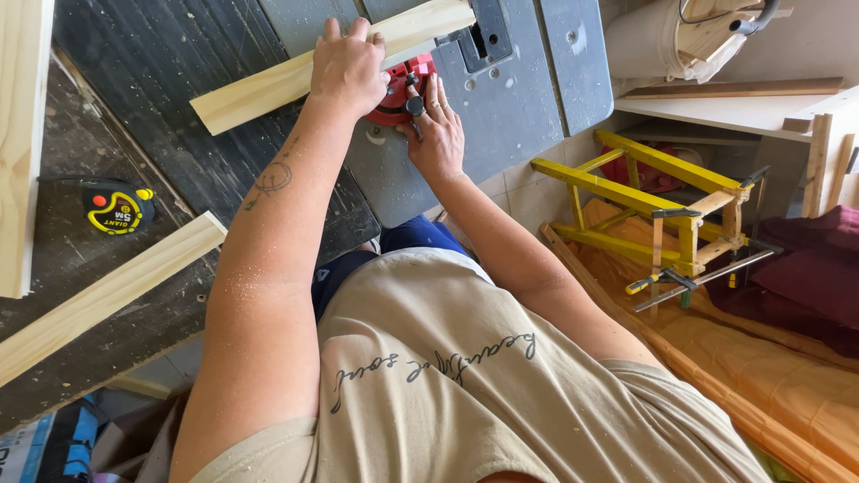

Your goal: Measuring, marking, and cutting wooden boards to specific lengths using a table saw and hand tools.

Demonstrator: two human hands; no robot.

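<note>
Boards first, at far left: one pale pine board (20, 143) lies along the edge of the dark bench (179, 98), and a second pine strip (98, 300) lies diagonally across the lower part, both set aside and well apart from the hands. Between them sits a yellow-and-black tape measure (119, 207), parked within easy reach of the saw.

Left hand (347, 70): palm down, fingers spread flat over a third pine board (268, 89), pressing rather than gripping. This board runs diagonally from the dark bench up onto the grey table-saw top (510, 98); its far end reaches the blade slot (488, 36). The flat press looks meant to keep it down and steady against the guide. Sawdust flecks the forearm.

Right hand (436, 130): just beside the left, fingers curled at the black knob of a red miter gauge (403, 89) that sits on the grey top, touching the board's near edge. Whether the fingers actually close on the knob, I cannot tell; the thumb side is hidden.

Further right, well apart: a yellow-painted wooden frame (662, 201) lies on an orange cloth (769, 367) with bar clamps (707, 273) tightened across its joints, presumably held while glue sets. Dark red fabric (814, 268) lies beyond it.
</note>
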